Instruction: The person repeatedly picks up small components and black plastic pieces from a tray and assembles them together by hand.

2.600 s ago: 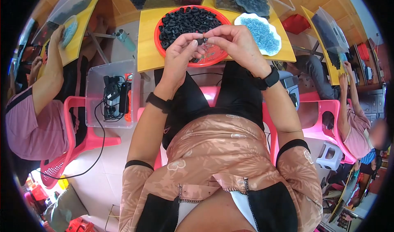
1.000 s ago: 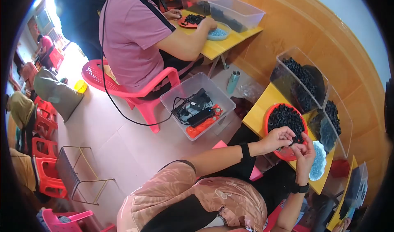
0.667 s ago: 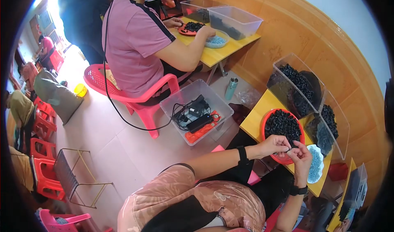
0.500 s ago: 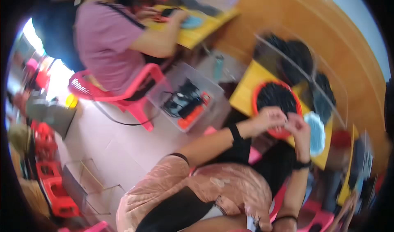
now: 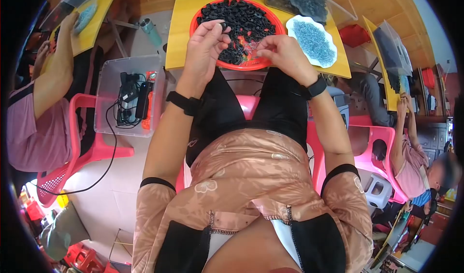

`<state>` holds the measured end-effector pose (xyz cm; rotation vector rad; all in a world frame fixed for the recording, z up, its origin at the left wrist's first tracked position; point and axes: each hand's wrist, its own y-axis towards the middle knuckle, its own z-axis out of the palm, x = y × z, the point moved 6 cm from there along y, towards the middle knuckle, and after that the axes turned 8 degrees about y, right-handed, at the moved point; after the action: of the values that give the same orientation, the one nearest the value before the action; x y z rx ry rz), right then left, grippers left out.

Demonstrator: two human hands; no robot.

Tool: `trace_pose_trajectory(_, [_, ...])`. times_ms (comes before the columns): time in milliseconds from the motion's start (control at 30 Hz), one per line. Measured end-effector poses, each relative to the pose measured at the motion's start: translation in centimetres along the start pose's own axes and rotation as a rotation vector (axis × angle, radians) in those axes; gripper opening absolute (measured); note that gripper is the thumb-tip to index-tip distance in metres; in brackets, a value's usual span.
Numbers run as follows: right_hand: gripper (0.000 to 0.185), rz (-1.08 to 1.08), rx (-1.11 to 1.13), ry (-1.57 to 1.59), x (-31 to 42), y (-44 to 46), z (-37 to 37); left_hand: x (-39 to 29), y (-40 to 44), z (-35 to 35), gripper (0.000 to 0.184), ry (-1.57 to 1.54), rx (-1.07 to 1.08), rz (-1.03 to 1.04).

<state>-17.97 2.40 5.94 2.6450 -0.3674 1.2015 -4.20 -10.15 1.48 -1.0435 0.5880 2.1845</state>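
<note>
A red round basin (image 5: 279, 19) full of small black parts (image 5: 237, 12) stands on the yellow table in front of me. My left hand (image 5: 205, 48) is raised over the basin's left side, thumb and forefinger closed on a small black part (image 5: 224, 26). At the basin's right front edge, my right hand (image 5: 285, 55) has its thumb and forefinger pinched together. Whatever may be between those fingertips is too small to make out. Just right of that hand, a white scalloped plate (image 5: 332, 55) holds many small bluish clear pieces (image 5: 311, 40).
The yellow table (image 5: 181, 19) also carries clear bins (image 5: 299, 0) of black parts at the back. On the floor to the left is a clear plastic box (image 5: 108, 96) with cables. Co-workers sit on pink chairs (image 5: 77, 142) at both sides; a green bottle (image 5: 151, 31) stands left.
My view has swung level and steadied, so the basin now lies straight ahead. Close together half a second ago, my hands are now apart, the left one higher.
</note>
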Motion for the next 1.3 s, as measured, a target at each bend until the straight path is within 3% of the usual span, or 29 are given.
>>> trace_pose_trajectory(500, [0.012,-0.187,0.018,-0.389,1.5,2.1,3.1,-0.2,-0.3,0.7,0.017,0.034,0.033,-0.015])
trace_pose_trajectory(733, [0.010,-0.407,-0.060,-0.530,1.8,1.7,3.7,0.0,-0.6,1.2,0.017,0.067,0.052,-0.055])
trace_pose_trajectory(833, [0.014,-0.379,-0.161,-0.324,1.3,1.7,2.3,-0.1,-0.8,1.7,0.018,0.039,0.048,-0.085])
trace_pose_trajectory(967, [0.020,-0.033,-0.257,0.266,-1.3,1.5,-0.3,0.1,-0.9,2.7,0.021,-0.002,0.076,-0.166])
trace_pose_trajectory(1067, [0.018,-0.010,-0.320,0.355,-2.7,1.5,-0.6,0.6,-1.0,2.8,0.022,-0.009,0.068,-0.238])
trace_pose_trajectory(1167, [0.018,0.102,-0.321,0.714,-2.6,1.1,-0.3,1.0,-1.5,2.7,0.022,-0.050,0.060,-0.281])
trace_pose_trajectory(1300, [0.016,0.115,-0.347,0.816,-1.4,0.4,0.1,1.6,-2.0,2.5,0.021,-0.050,0.054,-0.290])
